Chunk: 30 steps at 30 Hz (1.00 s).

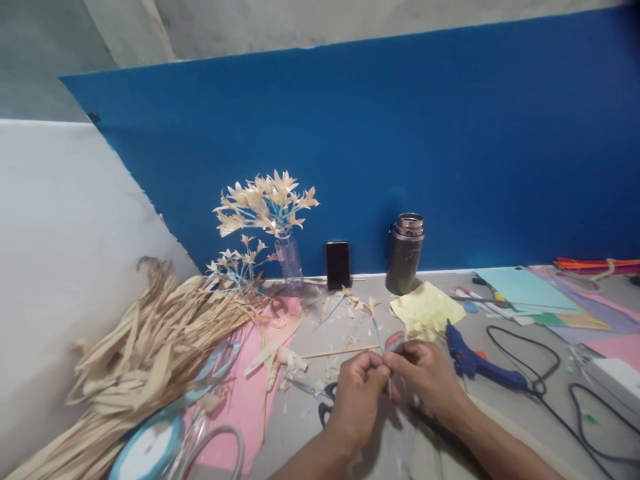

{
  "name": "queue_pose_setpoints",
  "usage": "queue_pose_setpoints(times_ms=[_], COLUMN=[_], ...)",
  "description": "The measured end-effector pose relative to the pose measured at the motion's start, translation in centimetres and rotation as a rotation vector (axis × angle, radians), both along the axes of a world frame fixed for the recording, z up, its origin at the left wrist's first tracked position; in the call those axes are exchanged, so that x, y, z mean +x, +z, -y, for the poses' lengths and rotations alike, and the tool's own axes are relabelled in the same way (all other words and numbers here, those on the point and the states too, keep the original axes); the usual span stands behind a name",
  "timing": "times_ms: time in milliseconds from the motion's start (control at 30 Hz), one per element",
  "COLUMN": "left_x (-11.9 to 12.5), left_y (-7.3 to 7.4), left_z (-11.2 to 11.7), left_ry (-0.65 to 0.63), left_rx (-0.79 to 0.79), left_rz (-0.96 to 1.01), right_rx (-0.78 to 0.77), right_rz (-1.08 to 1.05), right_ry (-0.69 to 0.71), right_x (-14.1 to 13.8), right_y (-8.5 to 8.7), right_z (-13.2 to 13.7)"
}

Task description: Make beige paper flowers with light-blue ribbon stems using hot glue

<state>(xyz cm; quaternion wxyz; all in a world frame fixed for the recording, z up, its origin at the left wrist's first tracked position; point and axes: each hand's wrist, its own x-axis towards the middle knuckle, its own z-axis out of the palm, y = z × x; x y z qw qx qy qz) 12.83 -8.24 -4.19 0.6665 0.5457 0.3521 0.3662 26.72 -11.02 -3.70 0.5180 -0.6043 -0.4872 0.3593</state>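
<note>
My left hand (357, 393) and my right hand (425, 373) meet low in the middle of the head view, both pinched on a thin blue-wrapped stem (381, 347). The stem carries a small straw-coloured flower (371, 307) at its upper end and points away from me. A strip of light blue ribbon runs from the stem into my right fingers. Scissors (320, 395) lie on the table just left of my left hand. A bare wooden stick (340, 351) lies just beyond my hands.
A heap of dried leaf strips (145, 353) fills the left. A ribbon spool (147, 448), pink paper (250, 393), a bottle of finished flowers (273, 220), a phone (338, 265), a metal flask (405, 253), yellow paper (425, 310), a blue glue gun (475, 363) with cable, and coloured sheets (550, 300) surround me.
</note>
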Motion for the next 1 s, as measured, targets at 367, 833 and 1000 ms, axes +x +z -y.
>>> queue_pose_setpoints(times_ms=[367, 833, 1000], left_x=[0.0, -2.8, -2.7], left_y=[0.2, 0.7, 0.5], left_z=[-0.2, -5.8, -5.9], left_ry=[0.017, 0.332, 0.382], left_rx=[-0.05, -0.135, -0.035], left_rz=[0.051, 0.22, 0.141], right_rx=[0.069, -0.24, -0.377], right_rz=[0.045, 0.873, 0.881], right_ry=[-0.053, 0.037, -0.028], right_x=[0.1, 2.9, 1.4], right_y=[-0.3, 2.0, -0.1], right_z=[-0.3, -8.0, -12.3])
